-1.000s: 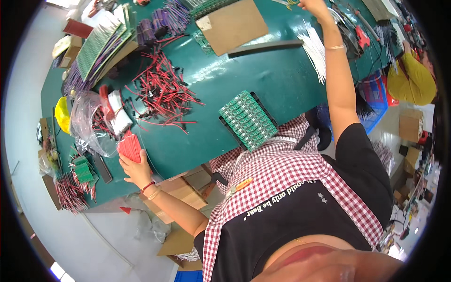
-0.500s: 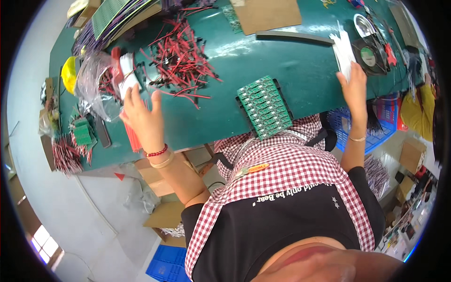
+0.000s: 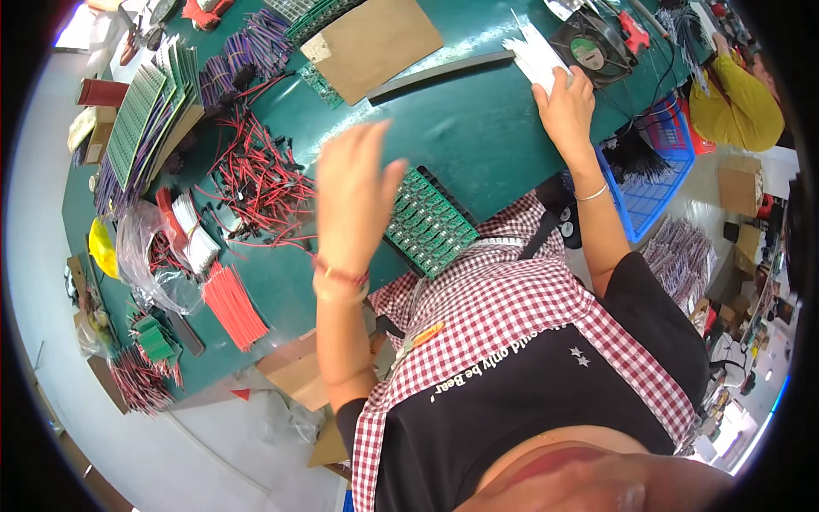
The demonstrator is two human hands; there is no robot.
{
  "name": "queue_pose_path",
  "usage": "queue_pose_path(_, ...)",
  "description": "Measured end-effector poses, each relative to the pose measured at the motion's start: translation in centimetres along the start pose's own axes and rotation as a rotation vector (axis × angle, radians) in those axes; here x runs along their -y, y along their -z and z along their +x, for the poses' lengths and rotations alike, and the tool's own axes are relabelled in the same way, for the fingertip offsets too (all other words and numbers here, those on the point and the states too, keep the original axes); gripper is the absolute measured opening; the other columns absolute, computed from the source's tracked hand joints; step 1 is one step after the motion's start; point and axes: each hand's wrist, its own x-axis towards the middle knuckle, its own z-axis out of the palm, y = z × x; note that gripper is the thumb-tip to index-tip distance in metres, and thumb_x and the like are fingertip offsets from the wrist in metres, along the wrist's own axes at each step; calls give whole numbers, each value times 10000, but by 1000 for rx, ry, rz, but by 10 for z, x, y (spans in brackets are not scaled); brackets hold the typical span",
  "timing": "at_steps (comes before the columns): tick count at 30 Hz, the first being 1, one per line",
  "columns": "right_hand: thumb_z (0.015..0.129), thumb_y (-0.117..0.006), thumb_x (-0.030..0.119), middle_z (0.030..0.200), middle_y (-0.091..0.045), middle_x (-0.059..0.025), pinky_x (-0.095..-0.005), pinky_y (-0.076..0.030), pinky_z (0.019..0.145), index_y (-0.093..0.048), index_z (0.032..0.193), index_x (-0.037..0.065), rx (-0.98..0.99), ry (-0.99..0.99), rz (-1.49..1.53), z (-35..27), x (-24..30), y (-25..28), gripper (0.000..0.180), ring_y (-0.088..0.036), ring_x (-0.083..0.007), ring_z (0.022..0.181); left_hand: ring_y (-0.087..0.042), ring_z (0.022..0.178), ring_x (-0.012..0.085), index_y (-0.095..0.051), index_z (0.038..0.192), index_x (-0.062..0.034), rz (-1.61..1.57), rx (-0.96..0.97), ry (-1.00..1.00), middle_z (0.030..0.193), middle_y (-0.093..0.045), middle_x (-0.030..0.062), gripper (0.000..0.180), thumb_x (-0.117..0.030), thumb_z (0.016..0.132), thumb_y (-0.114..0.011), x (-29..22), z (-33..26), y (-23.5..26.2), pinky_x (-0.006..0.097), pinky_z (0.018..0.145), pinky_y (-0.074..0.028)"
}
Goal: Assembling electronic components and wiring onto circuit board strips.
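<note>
My left hand [image 3: 354,200] hovers over the table, slightly blurred, its fingers stretched out and nothing visible in them. It partly covers the left side of a green circuit board panel [image 3: 433,224], which lies in a black holder at the table's front edge, against my apron. My right hand [image 3: 567,111] is at the near end of a bundle of white wires [image 3: 533,55] lying on the table, with the thumb and fingers around that end; the fingertips' exact grip is partly hidden. Left of my left hand spreads a loose pile of red and black wires [image 3: 260,171].
On the left lie pink-red wires [image 3: 235,307], a second white wire bundle [image 3: 194,235], a plastic bag [image 3: 149,247] and stacked green panels [image 3: 136,119]. Cardboard [image 3: 375,43], a black strip [image 3: 444,75] and a fan [image 3: 593,47] sit farther back. A blue basket [image 3: 636,200] stands right.
My left hand has moved right, from beside the left-hand white wires to over the circuit board panel's left side. My right hand stays at its white wires. The view has turned.
</note>
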Motion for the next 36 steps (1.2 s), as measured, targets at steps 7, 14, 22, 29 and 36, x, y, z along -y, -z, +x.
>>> queue_pose_path(7,815,-751,259,1129,-550,-233,-456,-472,873,-540,1119,-25,65,-7,187,6,-8,-16,466,-534,-396,1069,-611,973,244,-614,1092,-76,448,72,-267,1006,-625,90,318,-228,822,-689,4,119,-136,377,798,-497)
queue_pose_path(14,808,-725,128,1039,-561,-281,-510,-479,808,-509,1099,-53,92,25,228,20,-7,-11,405,-559,-435,956,-626,880,238,-632,873,-96,530,-26,-222,882,-623,68,71,-124,854,-569,17,125,-159,371,734,-485)
queue_pose_path(22,788,-624,15,951,-621,-296,-484,-566,733,-516,1027,-117,359,-22,62,43,12,-25,294,-649,-439,866,-591,922,239,-628,904,-103,589,-42,-149,949,-609,65,82,-139,838,-596,6,129,-150,407,793,-450)
queue_pose_path(29,813,-601,5,988,-597,-303,-486,-561,742,-531,1013,-110,315,-57,66,33,22,-19,240,-645,-437,889,-583,971,231,-663,1042,-128,241,-130,-237,970,-612,45,226,-191,829,-703,-28,112,-135,414,895,-421)
queue_pose_path(36,812,-588,-13,994,-590,-314,-488,-557,758,-529,1013,-113,325,-44,140,37,12,-22,232,-637,-446,886,-620,918,245,-679,994,-121,-56,-151,-211,902,-656,48,131,-157,875,-639,-31,100,-116,412,869,-426)
